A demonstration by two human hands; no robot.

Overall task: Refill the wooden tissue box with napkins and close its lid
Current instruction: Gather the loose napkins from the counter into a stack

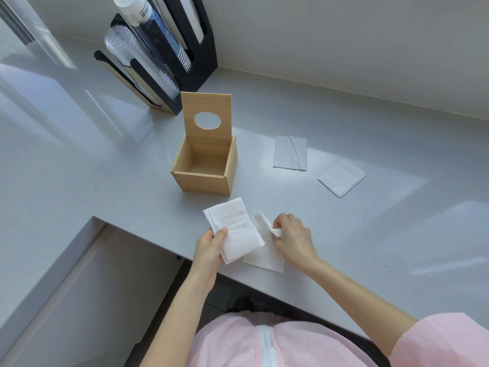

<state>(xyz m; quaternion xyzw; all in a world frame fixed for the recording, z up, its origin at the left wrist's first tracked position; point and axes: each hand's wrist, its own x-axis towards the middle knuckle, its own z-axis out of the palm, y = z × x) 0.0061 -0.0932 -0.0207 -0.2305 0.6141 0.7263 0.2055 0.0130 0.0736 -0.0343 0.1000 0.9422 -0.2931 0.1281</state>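
The wooden tissue box stands open and empty in the middle of the counter, its lid with an oval hole raised upright at the back. Just in front of it my left hand grips a small stack of folded white napkins above the counter. My right hand pinches the lifted corner of another napkin that lies on the counter beside the stack. Two more folded napkins lie to the right of the box, one nearer it and one farther out.
A black and wood dispenser rack with sleeves of cups stands behind the box against the wall. The grey counter has a cut-out corner edge at my lower left, and its front edge runs right below my hands.
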